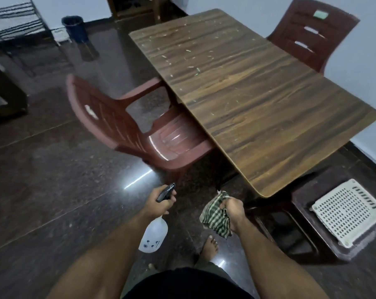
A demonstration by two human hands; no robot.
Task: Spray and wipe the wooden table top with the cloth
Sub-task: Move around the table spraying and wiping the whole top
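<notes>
The wooden table top [247,100] stretches away ahead and to the right, strewn with small pale scraps, mostly at its far end. My left hand [158,203] grips the black trigger head of a white spray bottle [153,234], whose body hangs below the hand over the floor. My right hand [233,209] holds a bunched green-and-white checked cloth [216,214]. Both hands are in front of the table's near corner, short of it and lower in the view.
A maroon plastic chair [139,130] is tucked at the table's left side, another chair [312,33] stands at the far right. A white perforated stool [346,209] sits low right. A dark bin [73,26] and a metal rack [16,22] stand far left.
</notes>
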